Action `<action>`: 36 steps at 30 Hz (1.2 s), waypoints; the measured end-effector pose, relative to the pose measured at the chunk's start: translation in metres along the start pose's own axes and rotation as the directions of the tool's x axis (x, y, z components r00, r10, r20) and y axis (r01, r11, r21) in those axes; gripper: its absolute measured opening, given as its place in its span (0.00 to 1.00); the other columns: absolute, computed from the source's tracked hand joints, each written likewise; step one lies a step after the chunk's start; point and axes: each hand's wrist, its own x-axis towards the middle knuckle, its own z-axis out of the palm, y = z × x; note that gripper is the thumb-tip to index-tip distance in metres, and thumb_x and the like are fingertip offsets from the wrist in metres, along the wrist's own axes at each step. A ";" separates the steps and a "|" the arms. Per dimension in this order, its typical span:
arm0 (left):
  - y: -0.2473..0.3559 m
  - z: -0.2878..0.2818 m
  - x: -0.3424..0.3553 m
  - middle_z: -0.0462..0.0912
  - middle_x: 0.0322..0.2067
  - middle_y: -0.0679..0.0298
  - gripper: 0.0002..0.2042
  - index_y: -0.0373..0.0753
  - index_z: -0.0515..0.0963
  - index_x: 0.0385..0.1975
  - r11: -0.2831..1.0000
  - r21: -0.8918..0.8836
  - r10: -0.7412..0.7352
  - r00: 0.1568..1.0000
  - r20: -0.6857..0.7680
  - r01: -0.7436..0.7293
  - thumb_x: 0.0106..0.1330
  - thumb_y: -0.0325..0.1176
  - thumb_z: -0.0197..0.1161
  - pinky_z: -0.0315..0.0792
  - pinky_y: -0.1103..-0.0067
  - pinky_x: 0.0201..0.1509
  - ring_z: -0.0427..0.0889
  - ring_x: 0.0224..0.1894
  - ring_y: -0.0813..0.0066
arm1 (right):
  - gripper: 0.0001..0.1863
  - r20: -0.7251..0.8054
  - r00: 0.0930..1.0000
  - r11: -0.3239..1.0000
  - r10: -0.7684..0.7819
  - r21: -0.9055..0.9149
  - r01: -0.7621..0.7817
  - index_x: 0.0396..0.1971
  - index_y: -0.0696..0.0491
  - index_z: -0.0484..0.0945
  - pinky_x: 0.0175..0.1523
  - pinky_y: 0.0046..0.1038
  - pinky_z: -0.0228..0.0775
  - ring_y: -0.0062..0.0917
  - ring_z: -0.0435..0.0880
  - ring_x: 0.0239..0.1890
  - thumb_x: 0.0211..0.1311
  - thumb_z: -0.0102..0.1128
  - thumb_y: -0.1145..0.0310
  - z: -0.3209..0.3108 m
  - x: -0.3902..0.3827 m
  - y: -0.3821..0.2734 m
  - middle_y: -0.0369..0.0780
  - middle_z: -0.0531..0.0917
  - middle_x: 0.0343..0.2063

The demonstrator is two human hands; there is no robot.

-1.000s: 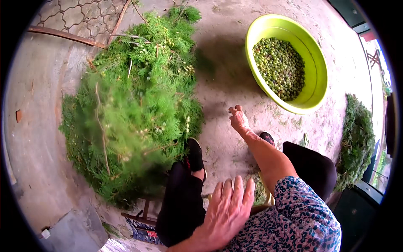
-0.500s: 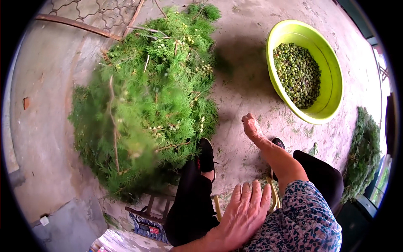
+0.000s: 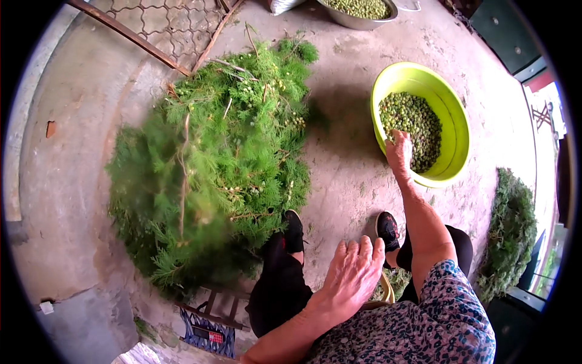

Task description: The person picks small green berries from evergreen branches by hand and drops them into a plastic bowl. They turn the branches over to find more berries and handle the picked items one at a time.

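Fingers (image 3: 402, 145) of the right hand (image 3: 400, 153) are curling over the green berries (image 3: 418, 124) (grasp unclear) inside the yellow-green basin (image 3: 456, 130); left hand (image 3: 351, 279) is lying released, fingers spread, near the green branches (image 3: 218, 158).

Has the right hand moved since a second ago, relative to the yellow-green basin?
Yes. The right hand has reached forward from the bare concrete floor to the near rim of the yellow-green basin, over the green berries.

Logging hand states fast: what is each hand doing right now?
Left hand: open, fingers spread flat, holding nothing.
Right hand: over the rim of the yellow-green basin of small green fruits; its grip cannot be told.
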 end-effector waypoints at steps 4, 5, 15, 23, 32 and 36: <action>-0.020 -0.019 -0.013 0.71 0.43 0.50 0.21 0.30 0.66 0.49 0.998 0.046 0.058 0.989 -0.133 -0.053 0.56 0.31 0.53 0.65 0.69 0.50 0.73 0.42 0.60 | 0.21 0.164 0.973 0.941 -0.161 0.323 0.101 0.42 0.56 0.73 0.43 0.36 0.69 0.42 0.77 0.36 0.43 0.60 0.73 0.026 0.035 -0.089 0.51 0.77 0.34; -0.024 -0.022 -0.016 0.71 0.43 0.50 0.21 0.30 0.66 0.49 0.998 0.045 0.055 0.989 -0.137 -0.049 0.56 0.31 0.53 0.65 0.69 0.50 0.73 0.42 0.60 | 0.21 0.159 0.960 0.904 -0.229 0.400 0.150 0.43 0.56 0.73 0.42 0.36 0.70 0.42 0.77 0.36 0.43 0.59 0.72 0.031 0.044 -0.118 0.51 0.77 0.34; -0.055 -0.057 -0.049 0.69 0.45 0.47 0.19 0.31 0.67 0.49 0.972 -0.133 -0.217 0.952 -0.216 0.192 0.56 0.29 0.51 0.65 0.64 0.51 0.70 0.47 0.53 | 0.36 0.511 0.793 0.578 -0.331 0.774 -0.258 0.61 0.56 0.50 0.30 0.31 0.77 0.31 0.80 0.34 0.53 0.58 0.71 0.152 0.166 -0.310 0.48 0.67 0.53; -0.063 -0.056 -0.045 0.70 0.44 0.49 0.16 0.34 0.71 0.46 0.936 -0.311 -0.238 0.950 -0.203 0.168 0.57 0.31 0.54 0.67 0.63 0.49 0.71 0.45 0.53 | 0.39 0.532 0.771 0.528 -0.349 0.792 -0.308 0.60 0.47 0.49 0.18 0.26 0.63 0.23 0.70 0.18 0.51 0.62 0.70 0.201 0.204 -0.327 0.40 0.73 0.23; -0.057 -0.075 -0.040 0.71 0.44 0.49 0.19 0.32 0.67 0.48 0.939 -0.300 -0.225 0.961 -0.162 0.169 0.55 0.29 0.53 0.65 0.64 0.51 0.71 0.46 0.54 | 0.13 0.107 0.927 0.636 -0.360 0.755 0.160 0.20 0.57 0.66 0.22 0.29 0.58 0.24 0.62 0.17 0.57 0.55 0.66 0.119 0.010 -0.268 0.40 0.67 0.14; -0.058 -0.050 -0.040 0.72 0.41 0.53 0.20 0.30 0.67 0.48 0.998 -0.008 -0.059 0.985 -0.164 0.059 0.56 0.31 0.56 0.67 0.75 0.43 0.72 0.38 0.65 | 0.10 0.323 0.882 0.768 -0.343 0.637 0.066 0.30 0.56 0.75 0.30 0.28 0.64 0.23 0.70 0.22 0.58 0.54 0.64 0.065 -0.032 -0.220 0.41 0.73 0.18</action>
